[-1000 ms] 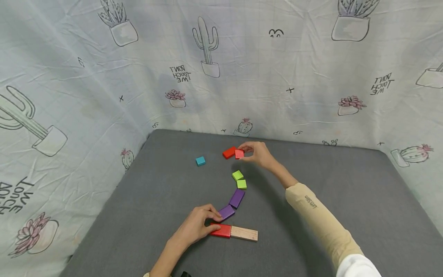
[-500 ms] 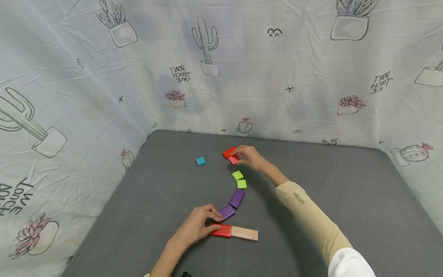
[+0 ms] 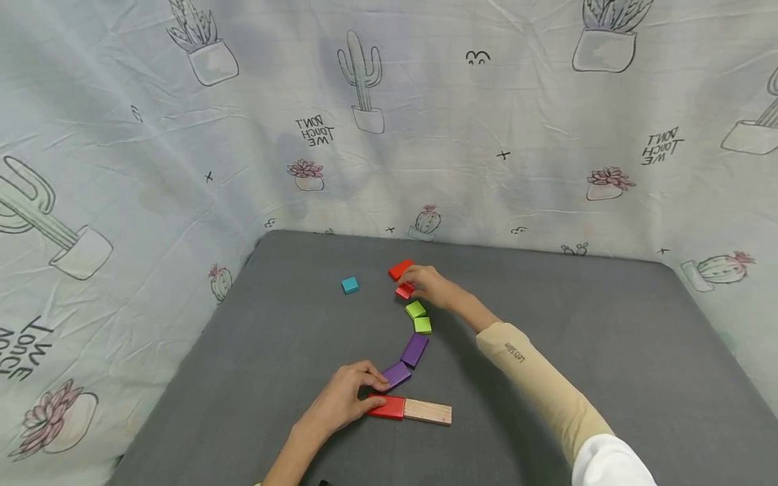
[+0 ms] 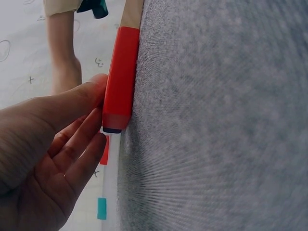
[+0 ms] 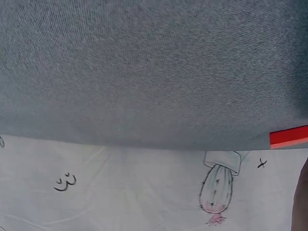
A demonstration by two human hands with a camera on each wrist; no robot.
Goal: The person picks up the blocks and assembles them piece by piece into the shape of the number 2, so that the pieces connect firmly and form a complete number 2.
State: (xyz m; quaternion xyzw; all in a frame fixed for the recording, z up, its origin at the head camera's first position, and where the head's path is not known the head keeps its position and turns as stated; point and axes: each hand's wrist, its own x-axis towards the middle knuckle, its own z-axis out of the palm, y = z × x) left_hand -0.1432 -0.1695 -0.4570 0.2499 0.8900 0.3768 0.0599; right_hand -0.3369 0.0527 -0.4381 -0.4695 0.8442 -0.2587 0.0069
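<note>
In the head view my right hand [image 3: 434,287] pinches a small red block [image 3: 404,291] between thumb and fingers, low over the table. Just below it, two light-green blocks [image 3: 422,325] lie corner to corner. Two purple blocks [image 3: 415,350] carry the curved line on toward the left hand [image 3: 346,397]. That hand rests on the table, thumb against a longer red block [image 3: 387,408], fingertips at the nearer purple block [image 3: 396,376]. In the left wrist view the thumb touches the red block's side [image 4: 121,72]. Only an edge of the right hand [image 5: 301,202] enters the right wrist view.
A plain wooden block [image 3: 428,412] butts against the red one's right end. Beyond the right hand lies another red block [image 3: 400,270]; a small blue block [image 3: 349,285] lies to its left. Patterned cloth [image 3: 450,135] hangs behind the grey tabletop [image 3: 243,364].
My right hand has moved left and nearer with the small red block, from beside the far red block to just above the green ones. The left hand stays put.
</note>
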